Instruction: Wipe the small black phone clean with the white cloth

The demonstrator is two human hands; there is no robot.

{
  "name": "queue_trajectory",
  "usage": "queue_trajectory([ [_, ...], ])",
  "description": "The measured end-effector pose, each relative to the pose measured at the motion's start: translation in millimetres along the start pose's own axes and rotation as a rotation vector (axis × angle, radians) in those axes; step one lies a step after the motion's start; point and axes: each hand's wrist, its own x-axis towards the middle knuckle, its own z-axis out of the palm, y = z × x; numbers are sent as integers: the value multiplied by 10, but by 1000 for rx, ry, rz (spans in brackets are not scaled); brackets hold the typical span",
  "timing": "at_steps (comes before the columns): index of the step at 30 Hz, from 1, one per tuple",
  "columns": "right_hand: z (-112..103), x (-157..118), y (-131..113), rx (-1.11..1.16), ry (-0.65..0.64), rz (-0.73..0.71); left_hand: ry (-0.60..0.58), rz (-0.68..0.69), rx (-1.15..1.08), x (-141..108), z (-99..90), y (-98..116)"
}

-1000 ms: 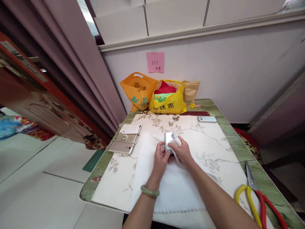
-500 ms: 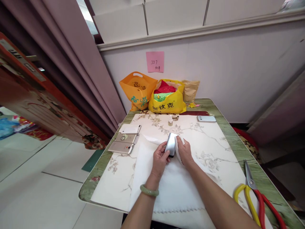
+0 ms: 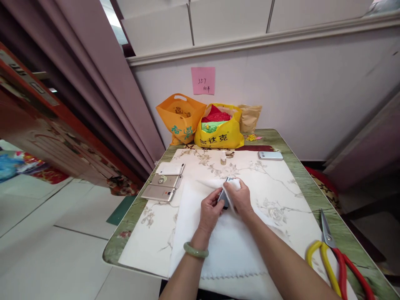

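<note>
A dark-edged smartphone (image 3: 223, 201) is gripped near its lower end by my left hand (image 3: 210, 209), thumb on one side and fingers on the other. My right hand (image 3: 241, 197) is closed on a white cloth (image 3: 215, 183), pressing a fold of it over the phone's upper part, so much of the phone is hidden. Under both hands lies more white cloth with a zigzag edge (image 3: 234, 250), spread on the table. A green bangle (image 3: 196, 250) circles my left wrist.
Several phones rest on the floral mat: a white phone (image 3: 170, 168) at left and a silver phone (image 3: 270, 156) at back right. Scissors (image 3: 328, 239) lie at right. A small bottle (image 3: 223, 158), an orange bag (image 3: 181, 118) and a yellow bag (image 3: 220, 135) stand farther back.
My right hand has moved the cloth leftward over the phone, covering its upper part. The phone has turned in my left hand, and its shiny silver face no longer shows.
</note>
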Motion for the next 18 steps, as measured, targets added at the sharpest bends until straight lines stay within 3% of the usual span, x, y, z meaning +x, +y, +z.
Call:
queue_trajectory([
  [6,-2,15,41,58,82,6,-43,-10,10,-8,3,1],
  [12,2,-1,14,-52,50,-23,-36,-18,23,-3,-14,-2],
  [18,-33,43,47,91,78,38,-87,33,71,-2,-6,-38],
])
